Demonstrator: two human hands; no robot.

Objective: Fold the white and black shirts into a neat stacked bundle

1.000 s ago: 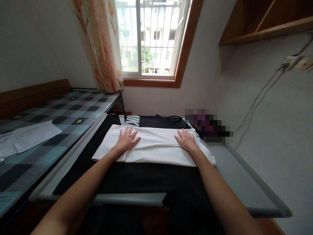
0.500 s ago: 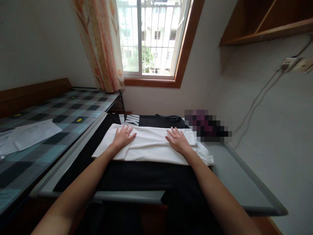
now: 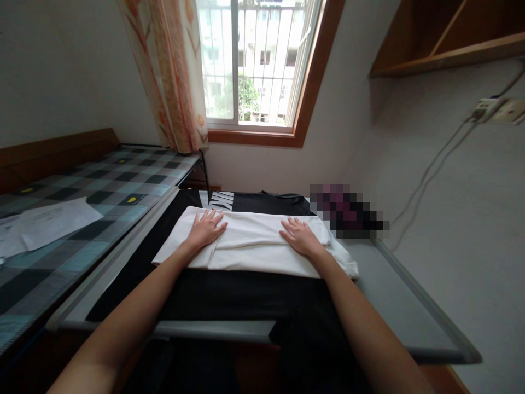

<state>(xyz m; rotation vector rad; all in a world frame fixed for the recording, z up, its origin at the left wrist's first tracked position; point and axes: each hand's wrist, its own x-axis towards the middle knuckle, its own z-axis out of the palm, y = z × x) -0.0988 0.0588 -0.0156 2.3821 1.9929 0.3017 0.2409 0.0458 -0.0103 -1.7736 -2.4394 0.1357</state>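
Gray table: white cloth folded oblong, creased; left hand, right hand splayed atop.

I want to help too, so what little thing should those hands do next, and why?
Maybe slide the right hand over and smooth the white cloth's rumpled right end. That end looks crinkled, while the right hand and left hand both lie flat on a smoother part.

Each hand lies flat on folded white cloth.
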